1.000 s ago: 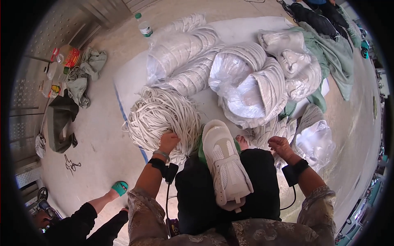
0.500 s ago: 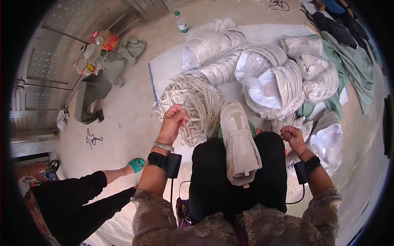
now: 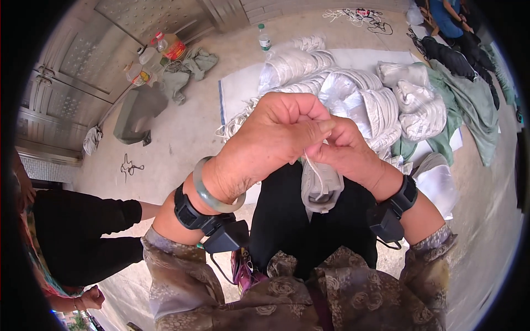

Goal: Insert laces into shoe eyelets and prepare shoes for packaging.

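My left hand [image 3: 284, 129] and my right hand [image 3: 353, 154] meet in front of me, raised above my lap, fingertips pinched together. A thin pale shoelace [image 3: 315, 172] hangs down from between them; the spot where they grip it is partly hidden by the fingers. Beneath, a beige shoe [image 3: 323, 199] rests on my black-trousered knees, its heel toward me and its front covered by my hands. Behind my left hand, a loose bundle of off-white laces [image 3: 234, 127] shows only at its edge.
Plastic-wrapped rolls of light shoe parts [image 3: 381, 113] lie on a white sheet [image 3: 234, 91] ahead. Green cloth [image 3: 469, 116] spreads at right. A bottle [image 3: 264, 38] stands behind. At left are a grey-green bent piece [image 3: 135, 113] and a person in black trousers [image 3: 83, 237].
Both hands have come up and together over the shoe, the left from beside the lace bundle, the right from near my right knee. The pale lace now hangs between them.
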`<action>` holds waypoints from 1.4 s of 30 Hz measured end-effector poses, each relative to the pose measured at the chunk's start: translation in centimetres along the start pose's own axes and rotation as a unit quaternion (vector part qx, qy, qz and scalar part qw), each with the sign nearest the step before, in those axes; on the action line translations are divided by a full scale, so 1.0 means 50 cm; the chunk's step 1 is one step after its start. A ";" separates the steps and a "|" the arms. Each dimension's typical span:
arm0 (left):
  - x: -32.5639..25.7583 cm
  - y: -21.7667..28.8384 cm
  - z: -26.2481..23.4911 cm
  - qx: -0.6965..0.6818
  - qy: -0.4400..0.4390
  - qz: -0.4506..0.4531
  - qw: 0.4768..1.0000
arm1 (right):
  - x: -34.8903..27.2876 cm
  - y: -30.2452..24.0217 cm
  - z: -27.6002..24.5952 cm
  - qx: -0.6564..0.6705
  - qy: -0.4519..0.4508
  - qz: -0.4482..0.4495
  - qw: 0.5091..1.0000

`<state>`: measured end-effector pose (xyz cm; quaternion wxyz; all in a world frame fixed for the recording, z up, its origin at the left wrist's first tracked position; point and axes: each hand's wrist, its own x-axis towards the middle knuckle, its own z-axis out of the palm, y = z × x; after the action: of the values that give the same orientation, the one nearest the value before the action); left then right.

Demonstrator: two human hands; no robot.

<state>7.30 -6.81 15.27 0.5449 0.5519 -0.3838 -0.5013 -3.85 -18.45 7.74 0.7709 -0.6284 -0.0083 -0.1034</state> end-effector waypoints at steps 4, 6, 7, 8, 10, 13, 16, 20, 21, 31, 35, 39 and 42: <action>-0.064 0.041 0.008 0.055 -0.021 0.002 0.998 | -0.001 0.021 -0.042 -0.419 -0.039 -0.224 0.879; -0.092 0.059 0.023 0.005 0.001 0.029 1.000 | 0.001 0.040 -0.050 -0.417 -0.018 -0.048 0.908; -0.106 0.068 0.030 0.003 0.020 0.034 0.999 | 0.006 0.044 -0.053 -0.397 -0.007 -0.038 0.917; -0.114 0.078 0.033 0.006 0.018 0.039 0.999 | 0.014 0.040 -0.056 -0.389 -0.010 -0.084 0.917; -0.132 0.094 0.036 0.006 0.050 0.053 0.997 | 0.039 0.013 -0.050 -0.268 0.064 -0.002 0.961; -0.136 0.108 0.028 0.002 0.040 0.088 0.995 | 0.082 -0.121 -0.072 -0.188 0.177 -0.093 0.962; -0.126 0.109 0.020 0.003 0.034 0.111 0.993 | 0.092 -0.275 -0.079 -0.200 0.232 -0.250 0.918; -0.129 0.094 0.014 0.046 0.048 0.115 0.991 | 0.043 -0.338 -0.106 -0.083 0.198 -0.325 0.921; -0.132 0.093 0.008 0.065 0.037 0.116 0.990 | 0.033 -0.329 -0.117 -0.118 0.205 -0.283 0.929; -0.163 0.097 0.007 0.070 -0.032 0.128 0.989 | -0.017 -0.317 -0.204 0.006 0.319 -0.256 0.912; -0.160 0.089 0.021 0.041 -0.074 0.127 0.988 | -0.030 -0.181 -0.215 0.072 0.306 -0.162 0.936; -0.161 0.077 -0.016 0.040 -0.037 0.103 0.993 | -0.073 -0.210 -0.259 -0.170 0.319 -0.139 0.922; -0.136 0.053 -0.037 0.047 -0.003 0.113 0.992 | -0.088 -0.345 -0.268 -0.477 0.323 -0.297 0.762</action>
<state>8.03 -0.14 18.65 0.5703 0.5286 -0.4686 -0.4192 -12.66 -34.05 21.01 0.2595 -0.8102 0.1056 -0.5149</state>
